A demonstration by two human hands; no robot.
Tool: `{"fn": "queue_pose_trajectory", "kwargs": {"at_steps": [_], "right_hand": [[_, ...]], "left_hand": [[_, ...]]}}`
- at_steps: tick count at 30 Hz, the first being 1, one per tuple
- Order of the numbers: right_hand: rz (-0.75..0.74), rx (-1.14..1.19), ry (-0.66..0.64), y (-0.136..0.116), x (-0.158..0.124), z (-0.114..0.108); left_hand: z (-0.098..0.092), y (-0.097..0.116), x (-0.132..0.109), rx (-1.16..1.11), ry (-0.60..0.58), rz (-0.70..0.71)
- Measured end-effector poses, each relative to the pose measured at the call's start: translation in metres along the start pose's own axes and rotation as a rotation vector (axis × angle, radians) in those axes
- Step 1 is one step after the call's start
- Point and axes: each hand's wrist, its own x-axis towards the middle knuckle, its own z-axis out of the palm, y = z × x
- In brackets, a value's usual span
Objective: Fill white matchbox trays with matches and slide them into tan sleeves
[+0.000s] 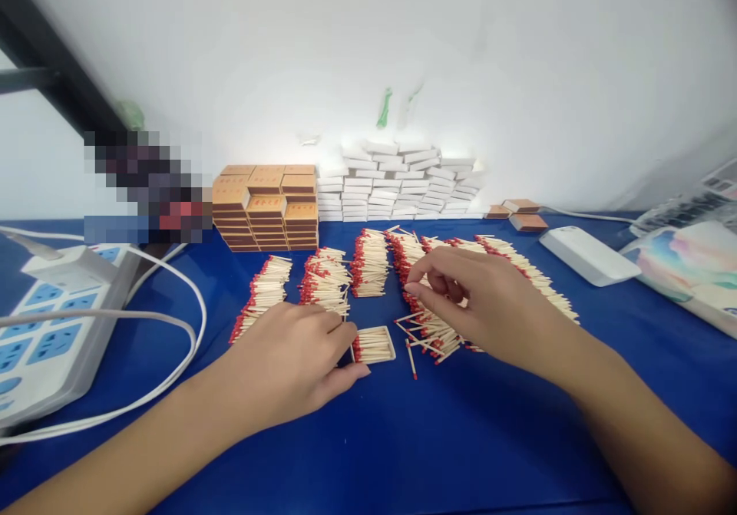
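- A small white tray point(374, 345), filled with red-tipped matches, is held at its left end by the left hand point(293, 361). The fingers are clamped on it, thumb on the near side and forefinger on the far side.
- The tray is seen lying flat on the blue table point(403, 446), between the two hands at the centre of the view.
- The right hand point(480, 300) is held over a loose pile of matches point(434, 332) just right of the tray. Its fingers are curled towards the thumb, but whether anything is pinched between them cannot be told.
- A single match point(412, 361) is seen lying apart, near the tray's right edge.
- Neat bundles of matches point(323, 277) are laid in rows beyond the hands.
- Orange boxes point(265, 208) and white trays point(397, 181) are stacked against the wall.
- A power strip point(46, 323) and its white cable point(193, 323) are seen at the left, and a flat white device point(587, 254) at the right.
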Motion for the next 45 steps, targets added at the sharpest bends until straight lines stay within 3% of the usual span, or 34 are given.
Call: {"fn": "queue_pose_trajectory", "kwargs": {"at_steps": [6, 9, 11, 14, 16, 19, 21, 24, 27, 31, 34, 40, 45], "right_hand": [[-0.003, -0.027, -0.033, 0.004, 0.003, 0.000], [0.055, -0.030, 0.056, 0.020, 0.006, -0.021], [0.177, -0.065, 0.174, 0.044, 0.010, -0.046], [0.474, -0.229, 0.381, 0.095, 0.017, -0.086], [0.558, -0.272, 0.423, 0.128, 0.018, -0.103], [0.629, -0.331, 0.451, 0.162, 0.011, -0.104], [0.606, -0.326, 0.422, 0.169, 0.005, -0.095], [0.526, -0.309, 0.418, 0.152, 0.008, -0.075], [0.400, -0.233, 0.404, 0.109, 0.029, -0.055], [0.251, 0.195, 0.136, 0.034, 0.072, -0.020], [0.335, 0.526, -0.031, -0.008, 0.107, 0.009], [0.371, 0.584, 0.033, -0.045, 0.166, 0.045], [0.440, 0.686, -0.095, -0.064, 0.194, 0.053]], "left_hand": [[0.005, 0.001, -0.001, -0.010, -0.011, 0.023], [0.008, 0.001, -0.001, -0.011, 0.017, 0.026], [0.010, 0.001, -0.001, -0.022, 0.042, 0.026], [0.012, -0.001, -0.002, -0.018, 0.075, 0.020], [0.014, -0.002, -0.003, -0.026, 0.104, 0.031], [0.014, -0.004, -0.005, -0.045, 0.139, 0.035], [0.013, -0.004, -0.006, -0.056, 0.159, 0.031], [0.013, -0.005, -0.005, -0.060, 0.158, 0.020], [0.013, -0.005, -0.004, -0.054, 0.150, 0.023], [0.014, -0.003, -0.004, -0.053, 0.155, 0.032], [0.011, -0.002, -0.003, -0.053, 0.145, 0.024], [0.007, -0.002, -0.001, -0.079, 0.097, 0.010], [0.006, -0.002, 0.000, -0.052, 0.077, -0.002]]}}
